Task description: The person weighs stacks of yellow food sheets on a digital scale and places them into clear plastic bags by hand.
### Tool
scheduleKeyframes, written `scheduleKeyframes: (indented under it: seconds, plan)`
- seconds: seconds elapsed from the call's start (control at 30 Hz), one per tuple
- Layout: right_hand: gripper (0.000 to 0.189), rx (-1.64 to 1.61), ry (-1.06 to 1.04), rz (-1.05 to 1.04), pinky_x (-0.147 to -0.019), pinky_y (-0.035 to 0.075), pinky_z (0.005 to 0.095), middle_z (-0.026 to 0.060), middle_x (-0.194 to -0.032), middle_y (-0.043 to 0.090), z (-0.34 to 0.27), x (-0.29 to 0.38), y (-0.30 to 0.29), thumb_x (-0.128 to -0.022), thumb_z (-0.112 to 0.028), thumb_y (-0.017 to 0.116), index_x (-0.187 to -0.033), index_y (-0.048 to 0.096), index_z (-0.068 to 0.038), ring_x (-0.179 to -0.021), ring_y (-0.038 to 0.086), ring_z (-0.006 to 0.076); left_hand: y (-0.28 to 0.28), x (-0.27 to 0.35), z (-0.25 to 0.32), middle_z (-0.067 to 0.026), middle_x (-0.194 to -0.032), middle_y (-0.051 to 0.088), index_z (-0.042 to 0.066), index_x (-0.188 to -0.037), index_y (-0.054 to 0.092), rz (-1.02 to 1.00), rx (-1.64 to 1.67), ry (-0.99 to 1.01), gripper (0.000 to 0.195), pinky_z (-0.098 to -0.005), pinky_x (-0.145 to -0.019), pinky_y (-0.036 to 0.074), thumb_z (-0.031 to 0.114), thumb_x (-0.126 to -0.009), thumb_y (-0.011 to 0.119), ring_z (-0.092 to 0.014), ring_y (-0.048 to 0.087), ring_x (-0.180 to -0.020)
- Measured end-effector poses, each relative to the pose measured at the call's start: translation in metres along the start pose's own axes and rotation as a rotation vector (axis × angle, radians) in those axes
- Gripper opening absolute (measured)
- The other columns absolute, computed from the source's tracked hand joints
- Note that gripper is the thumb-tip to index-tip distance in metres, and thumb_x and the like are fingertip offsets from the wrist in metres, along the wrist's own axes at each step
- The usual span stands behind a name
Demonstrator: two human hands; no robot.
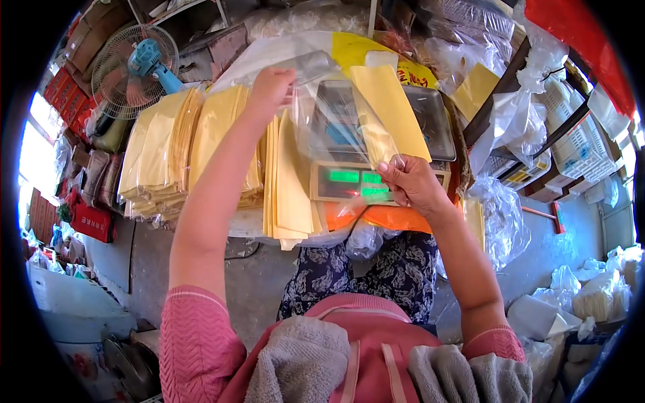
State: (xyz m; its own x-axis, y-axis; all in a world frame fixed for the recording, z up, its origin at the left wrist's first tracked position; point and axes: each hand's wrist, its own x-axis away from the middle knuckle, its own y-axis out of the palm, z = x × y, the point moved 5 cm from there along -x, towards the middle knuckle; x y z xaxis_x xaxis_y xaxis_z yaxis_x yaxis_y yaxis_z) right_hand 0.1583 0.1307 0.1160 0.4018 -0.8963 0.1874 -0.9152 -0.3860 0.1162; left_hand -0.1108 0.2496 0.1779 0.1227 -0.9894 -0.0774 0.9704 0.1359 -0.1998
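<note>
A clear plastic bag (pixel 322 106) stretches between my two hands over a digital weighing scale (pixel 322 184). My left hand (pixel 272 90) pinches the bag at its upper left. With my right hand (pixel 410 184) I grip the near end of a folded bundle of thin yellow sheets (pixel 393 108), the bag's plastic overlapping its left side. The bundle slants over the metal pan (pixel 441 121). My fingers partly cover the scale's lit green display. Loose yellow sheets (pixel 289 186) lean against the scale's left side, their lower ends past the table edge.
Several bagged stacks of yellow sheets (pixel 166 146) line the table's left. Behind them stands a blue fan (pixel 146 58). An orange sheet (pixel 403 217) lies under the scale's front. A dark cable (pixel 359 224) hangs there. Plastic bags (pixel 499 216) hang at the right, near crates (pixel 579 126).
</note>
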Motion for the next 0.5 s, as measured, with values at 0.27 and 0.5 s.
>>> scheduleKeyframes:
  seconds: [0.27, 0.5]
  plan:
    - [0.028, -0.086, 0.011, -0.030, -0.036, 0.034, 0.0195, 0.0016, -0.062, 0.055, 0.000, -0.005, 0.011, -0.087, -0.030, 0.061, -0.078, 0.056, -0.004, -0.042, 0.046, 0.0061, 0.075, 0.165, 0.038, -0.0097, -0.084, 0.060, 0.006, -0.091, 0.059, -0.200, -0.459, 0.898, 0.016, -0.0315, -0.071, 0.046, 0.014, -0.078, 0.065, -0.024, 0.057, -0.078]
    - [0.026, -0.258, 0.036, 0.081, -0.040, 0.041, 0.0186, 0.0039, -0.066, 0.059, 0.015, -0.011, 0.032, -0.085, -0.028, 0.063, -0.084, 0.058, -0.003, -0.049, 0.053, 0.0082, 0.106, 0.213, -0.068, -0.0105, -0.104, 0.060, 0.006, -0.130, 0.043, -0.436, -0.120, 0.022, 0.045, -0.0293, -0.077, 0.047, 0.012, -0.087, 0.057, -0.013, 0.058, -0.091]
